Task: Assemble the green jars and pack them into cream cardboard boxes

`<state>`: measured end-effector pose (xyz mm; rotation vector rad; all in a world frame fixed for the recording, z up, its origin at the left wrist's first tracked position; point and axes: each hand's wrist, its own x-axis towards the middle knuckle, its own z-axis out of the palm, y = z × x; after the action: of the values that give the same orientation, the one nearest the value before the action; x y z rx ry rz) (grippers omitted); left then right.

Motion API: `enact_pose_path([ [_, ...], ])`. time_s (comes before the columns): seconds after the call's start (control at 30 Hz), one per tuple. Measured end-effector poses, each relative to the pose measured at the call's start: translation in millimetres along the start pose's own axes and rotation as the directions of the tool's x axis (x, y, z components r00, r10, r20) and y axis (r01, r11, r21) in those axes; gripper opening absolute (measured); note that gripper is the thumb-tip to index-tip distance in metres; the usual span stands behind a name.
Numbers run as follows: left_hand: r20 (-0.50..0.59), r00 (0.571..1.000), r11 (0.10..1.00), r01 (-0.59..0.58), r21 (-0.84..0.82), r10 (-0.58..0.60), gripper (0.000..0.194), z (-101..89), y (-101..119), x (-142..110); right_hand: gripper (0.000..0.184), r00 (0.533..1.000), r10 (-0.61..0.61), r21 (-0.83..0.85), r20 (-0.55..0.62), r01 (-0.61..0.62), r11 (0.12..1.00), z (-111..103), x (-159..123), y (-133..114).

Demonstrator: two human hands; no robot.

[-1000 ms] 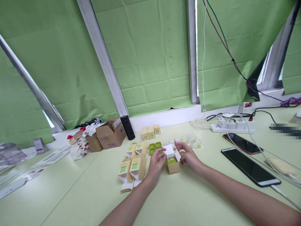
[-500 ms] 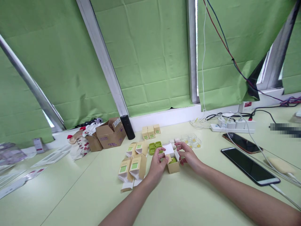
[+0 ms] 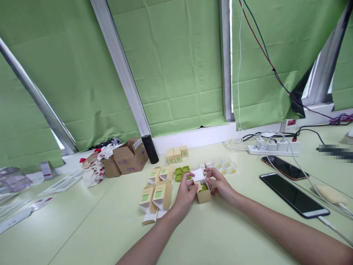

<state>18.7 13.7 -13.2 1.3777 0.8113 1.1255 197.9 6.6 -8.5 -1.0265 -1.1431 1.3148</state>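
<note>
A small kraft-brown box (image 3: 204,197) lies on the table between my hands, its white-lined flap raised and something green inside it. My left hand (image 3: 186,190) grips the box's left side, thumb and fingers closed at a flap. At its right edge, my right hand (image 3: 220,184) has curled fingers touching the upright flaps; whether it pinches one is hard to see. Just behind are a green compartment tray (image 3: 182,173), small whitish pieces (image 3: 204,165) and clear round cups (image 3: 224,165) with yellow centres. Several similar boxes (image 3: 162,195) with green labels and open flaps lie to the left.
Three closed small boxes (image 3: 177,155) stand at the back. A black cylinder (image 3: 150,149), a cardboard carton (image 3: 130,158) and a cloth bag (image 3: 93,171) are at back left. Two phones (image 3: 293,194), a power strip (image 3: 275,148) and white cables lie to the right.
Almost nothing differs. Both hands stay at the box, with my right fingers shifted very slightly at its flaps.
</note>
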Motion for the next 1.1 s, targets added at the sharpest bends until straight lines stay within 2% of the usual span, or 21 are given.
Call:
enact_pose_path([
  [0.33, 0.002, 1.0, 1.0, 0.007, -0.005, -0.007, 0.062, 0.3, 1, 0, 0.056, 1.0, -0.001, -0.046, 0.008, 0.001, 0.999, 2, 4, 10],
  [0.77, -0.03, 0.999, 0.998, -0.01, 0.059, 0.011, 0.052, 3.3, 9, -5, 0.054, 0.999, -0.022, -0.124, 0.041, 0.027, 0.992, 3, 2, 13],
  [0.97, -0.059, 0.998, 0.999, -0.014, 0.045, 0.017, 0.064, -0.4, 3, -4, 0.052, 0.999, -0.034, -0.128, 0.039, 0.038, 0.991, 2, 4, 15],
  [1.1, -0.043, 0.999, 0.999, -0.021, 0.047, 0.023, 0.063, 0.5, 2, -4, 0.052, 0.998, -0.04, -0.136, 0.044, 0.045, 0.99, 2, 5, 16],
])
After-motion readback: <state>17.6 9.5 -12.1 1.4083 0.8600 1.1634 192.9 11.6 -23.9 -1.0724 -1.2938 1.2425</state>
